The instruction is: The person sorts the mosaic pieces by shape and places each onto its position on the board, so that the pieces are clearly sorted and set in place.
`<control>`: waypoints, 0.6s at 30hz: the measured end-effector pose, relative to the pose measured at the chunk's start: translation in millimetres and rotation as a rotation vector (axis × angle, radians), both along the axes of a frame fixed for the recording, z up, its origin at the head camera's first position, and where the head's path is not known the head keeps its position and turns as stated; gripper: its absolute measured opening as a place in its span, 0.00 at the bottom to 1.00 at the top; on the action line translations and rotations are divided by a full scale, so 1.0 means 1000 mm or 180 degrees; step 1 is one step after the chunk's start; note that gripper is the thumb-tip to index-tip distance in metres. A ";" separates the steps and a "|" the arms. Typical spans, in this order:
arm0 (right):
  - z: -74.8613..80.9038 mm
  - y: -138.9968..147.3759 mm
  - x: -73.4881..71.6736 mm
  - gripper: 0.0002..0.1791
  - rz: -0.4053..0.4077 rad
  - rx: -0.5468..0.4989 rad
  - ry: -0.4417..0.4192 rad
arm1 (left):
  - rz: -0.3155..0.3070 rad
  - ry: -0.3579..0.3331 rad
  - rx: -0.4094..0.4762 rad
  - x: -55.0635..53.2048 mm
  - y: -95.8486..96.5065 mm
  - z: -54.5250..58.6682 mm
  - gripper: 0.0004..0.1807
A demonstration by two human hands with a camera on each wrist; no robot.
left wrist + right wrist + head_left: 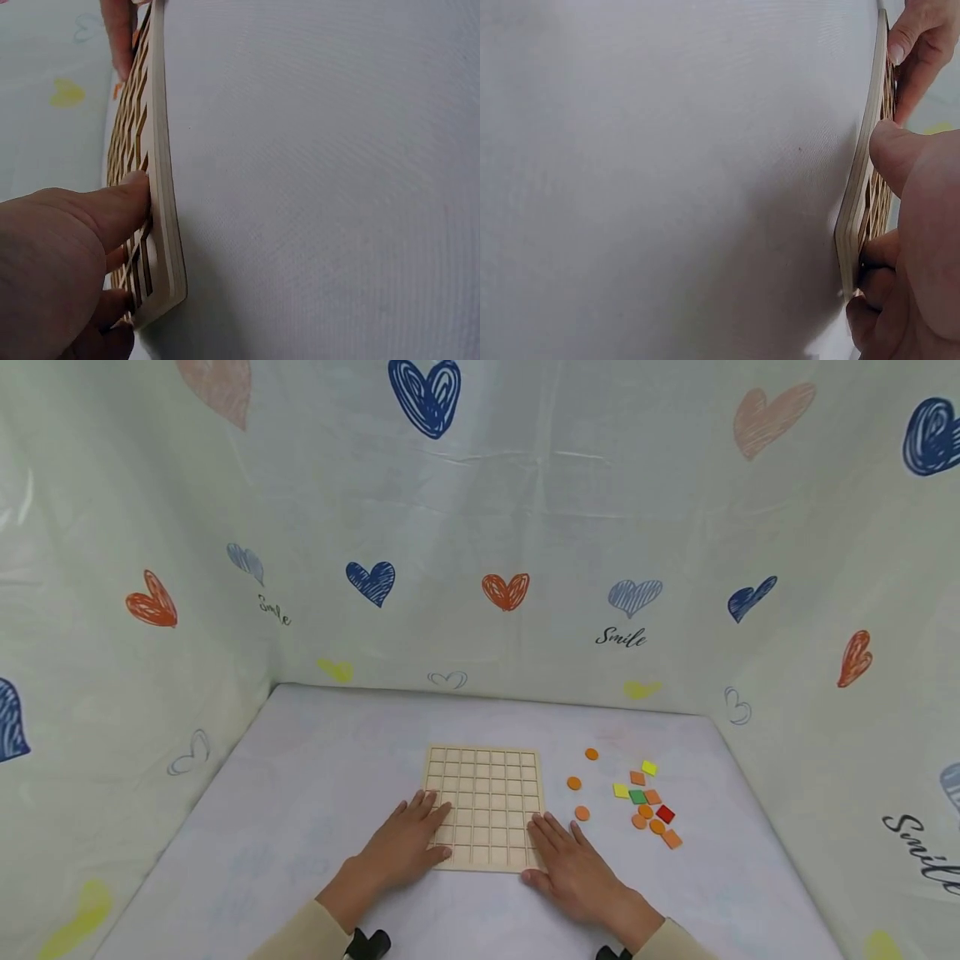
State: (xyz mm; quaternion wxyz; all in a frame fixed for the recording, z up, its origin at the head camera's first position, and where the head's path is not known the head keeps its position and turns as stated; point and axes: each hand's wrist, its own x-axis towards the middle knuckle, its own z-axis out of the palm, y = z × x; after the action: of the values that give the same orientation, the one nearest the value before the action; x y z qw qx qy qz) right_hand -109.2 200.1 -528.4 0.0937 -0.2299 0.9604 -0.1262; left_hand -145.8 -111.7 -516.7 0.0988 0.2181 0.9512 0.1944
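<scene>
A square pale wooden grid board (483, 810) lies flat on the table, its small recessed cells showing nothing in them. My left hand (405, 842) rests on the board's left edge, fingers spread and mostly straight. In the left wrist view its thumb (120, 210) lies over the front rim. Across from it, my right hand (573, 870) lies along the right edge with fingers extended over the side. The right wrist view has its thumb (892, 154) on the front rim and the other fingers (877, 285) by the side edge.
Right of the board lie loose flat pieces: orange discs (573, 783), yellow squares (621, 791), orange squares (672, 839), a green square (637, 797) and a red square (665, 814). A white curtain (480, 527) with printed hearts surrounds the white table (337, 735).
</scene>
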 end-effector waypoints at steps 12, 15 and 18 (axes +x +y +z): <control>0.002 0.004 -0.002 0.43 0.0064 0.0020 -0.0020 | 0.0090 -0.0073 -0.0006 -0.033 -0.038 -0.003 0.32; 0.002 0.005 -0.003 0.44 0.0074 0.0031 -0.0047 | -0.0151 -0.0050 0.0022 -0.040 -0.047 -0.002 0.33; 0.002 0.006 -0.005 0.44 0.0081 0.0037 -0.0070 | -0.0366 -0.0043 0.0043 -0.045 -0.052 -0.001 0.36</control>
State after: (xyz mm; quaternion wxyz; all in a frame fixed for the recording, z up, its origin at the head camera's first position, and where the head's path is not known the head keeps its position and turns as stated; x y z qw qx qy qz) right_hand -113.9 206.3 -526.6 0.1071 -0.2400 0.9571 -0.1220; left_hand -190.7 -163.4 -517.5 0.1148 0.2717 0.9351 0.1964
